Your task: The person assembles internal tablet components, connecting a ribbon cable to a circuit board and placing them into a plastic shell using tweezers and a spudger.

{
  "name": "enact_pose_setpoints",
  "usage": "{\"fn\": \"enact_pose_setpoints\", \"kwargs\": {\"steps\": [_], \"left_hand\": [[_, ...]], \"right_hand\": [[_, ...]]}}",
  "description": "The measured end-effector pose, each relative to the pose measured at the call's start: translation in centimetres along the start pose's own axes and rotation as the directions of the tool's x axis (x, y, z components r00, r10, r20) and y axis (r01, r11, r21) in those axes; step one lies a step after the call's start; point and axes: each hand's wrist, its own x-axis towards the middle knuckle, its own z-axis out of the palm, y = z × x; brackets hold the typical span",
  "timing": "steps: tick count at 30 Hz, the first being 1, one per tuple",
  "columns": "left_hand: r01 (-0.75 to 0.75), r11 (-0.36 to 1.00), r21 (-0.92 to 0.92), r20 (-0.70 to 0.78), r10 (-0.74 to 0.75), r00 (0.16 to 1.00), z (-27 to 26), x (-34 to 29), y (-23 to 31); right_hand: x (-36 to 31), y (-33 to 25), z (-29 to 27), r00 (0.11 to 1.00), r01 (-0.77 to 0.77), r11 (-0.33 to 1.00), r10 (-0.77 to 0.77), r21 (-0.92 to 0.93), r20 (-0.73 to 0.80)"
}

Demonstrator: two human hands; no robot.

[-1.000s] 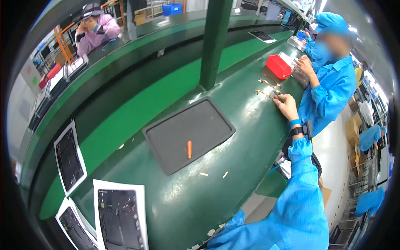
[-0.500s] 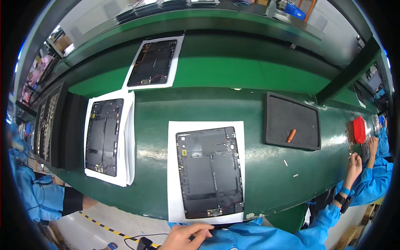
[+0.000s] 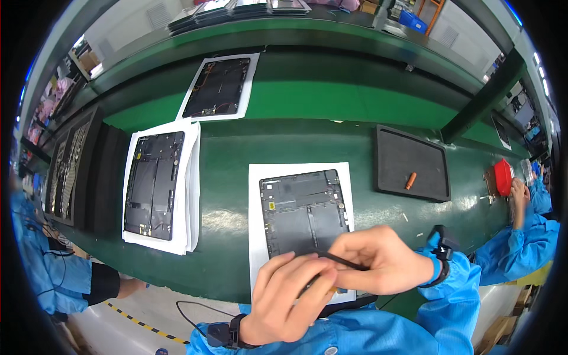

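Observation:
A black tablet housing with its inner side up lies on a white sheet in front of me. Over its near end, my right hand is closed on a slim black bar-shaped piece; its exact kind is unclear. My left hand meets it from the left, fingers curled at the piece's left end. What lies between the left fingers is mostly hidden. Both hands cover the housing's lower part.
Similar housings lie on sheets at left and far back. A black foam tray holds an orange-brown cylinder. Black foam holders stand far left. A co-worker's hand is beside a red bin at right.
My right hand has come back from the far right to the near end of the housing, with the black piece in it. My left hand has risen from the table's front edge to join it.

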Motion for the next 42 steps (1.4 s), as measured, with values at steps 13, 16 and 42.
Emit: {"fn": "enact_pose_setpoints", "kwargs": {"steps": [13,16,42], "left_hand": [[0.542,0.319,-0.777,0.166,-0.727,0.667,-1.6,0.5,-5.0],[0.565,0.222,-0.795,0.251,-0.727,0.639,-0.6,0.7,-6.9],[0.368,0.929,-0.039,-0.043,-0.369,0.928,2.3,2.7,-18.9]], "right_hand": [[9.1,-1.4,-1.4,0.981,0.195,0.94,-0.189,-0.282,0.048],[10.5,-1.1,-1.9,0.978,0.202,0.898,-0.208,-0.391,0.028],[19.9,0.1,-5.3,0.905,-0.424,0.731,0.369,-0.535,-0.213]]}}
